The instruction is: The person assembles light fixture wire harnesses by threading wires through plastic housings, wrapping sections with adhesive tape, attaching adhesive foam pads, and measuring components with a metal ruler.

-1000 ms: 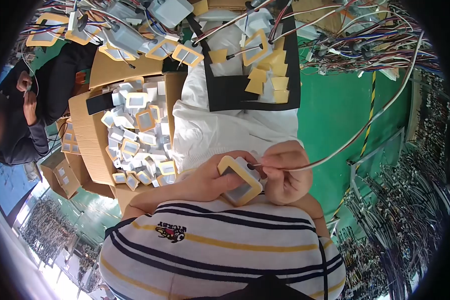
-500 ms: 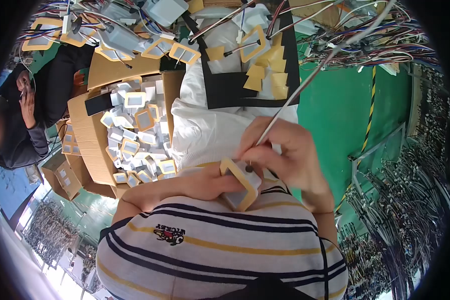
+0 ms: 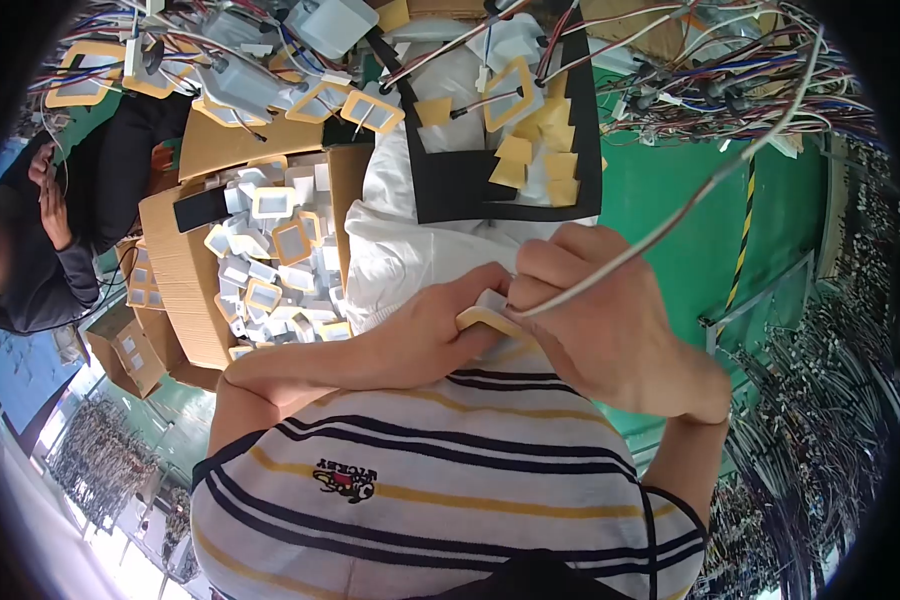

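Note:
In front of my chest, my left hand [image 3: 425,330] grips a small white plastic housing [image 3: 490,302] with a yellow-edged rim, partly hidden by both hands. My right hand [image 3: 600,310] is closed against the housing's right side, its fingers around a white and brown cable [image 3: 660,235]. From that hand the cable runs up and right toward the wire bundles. The spot where cable and housing meet is covered by my right fingers.
A cardboard box [image 3: 185,280] full of similar white housings stands left of my lap. Yellow square pieces [image 3: 515,150] lie on a black frame on my lap. Wire bundles [image 3: 710,100] cross the top. At far left sits another person, hands [image 3: 50,195] together.
The housing has tipped so its open face is less visible. My right hand has turned and moved right and closed in on the housing, and the cable has swung to the right.

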Demonstrator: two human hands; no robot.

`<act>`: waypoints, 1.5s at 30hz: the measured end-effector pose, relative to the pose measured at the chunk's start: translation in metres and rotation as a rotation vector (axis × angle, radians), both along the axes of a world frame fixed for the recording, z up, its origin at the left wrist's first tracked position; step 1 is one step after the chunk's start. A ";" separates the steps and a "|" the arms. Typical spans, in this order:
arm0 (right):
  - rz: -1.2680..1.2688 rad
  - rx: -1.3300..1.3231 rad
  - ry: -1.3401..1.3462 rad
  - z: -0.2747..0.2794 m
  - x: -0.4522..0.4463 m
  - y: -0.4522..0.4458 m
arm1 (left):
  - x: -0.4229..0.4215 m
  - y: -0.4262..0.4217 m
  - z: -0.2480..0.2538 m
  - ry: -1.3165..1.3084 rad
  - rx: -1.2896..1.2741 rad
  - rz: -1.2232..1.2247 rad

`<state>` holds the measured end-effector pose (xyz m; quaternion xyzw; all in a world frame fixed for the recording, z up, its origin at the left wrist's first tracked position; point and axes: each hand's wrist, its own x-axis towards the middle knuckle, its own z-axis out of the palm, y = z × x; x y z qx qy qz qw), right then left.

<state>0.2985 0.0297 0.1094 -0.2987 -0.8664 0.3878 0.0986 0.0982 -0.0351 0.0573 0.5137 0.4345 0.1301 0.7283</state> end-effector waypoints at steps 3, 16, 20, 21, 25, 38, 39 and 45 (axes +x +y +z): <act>0.044 -0.125 -0.141 -0.006 -0.003 0.014 | 0.000 0.003 -0.005 0.217 0.232 -0.094; -0.238 -0.893 0.741 -0.047 -0.012 0.041 | -0.020 0.031 -0.019 -0.593 -0.356 0.236; -0.031 -0.353 0.544 -0.056 -0.012 0.041 | -0.017 0.025 -0.016 -0.429 -0.341 0.281; -0.005 -0.239 0.485 -0.050 -0.010 0.043 | -0.018 0.026 -0.016 -0.386 -0.354 0.271; 0.153 0.293 -0.010 -0.012 -0.015 0.048 | -0.015 0.035 -0.013 -0.017 0.043 0.104; -0.629 0.141 0.527 -0.062 -0.031 0.020 | 0.000 0.048 -0.025 0.063 0.725 0.571; -0.652 0.112 0.533 -0.068 -0.036 0.009 | 0.000 0.050 -0.026 0.007 0.745 0.576; -0.702 0.284 0.489 -0.087 -0.060 -0.025 | -0.005 0.044 -0.021 -0.506 0.044 0.691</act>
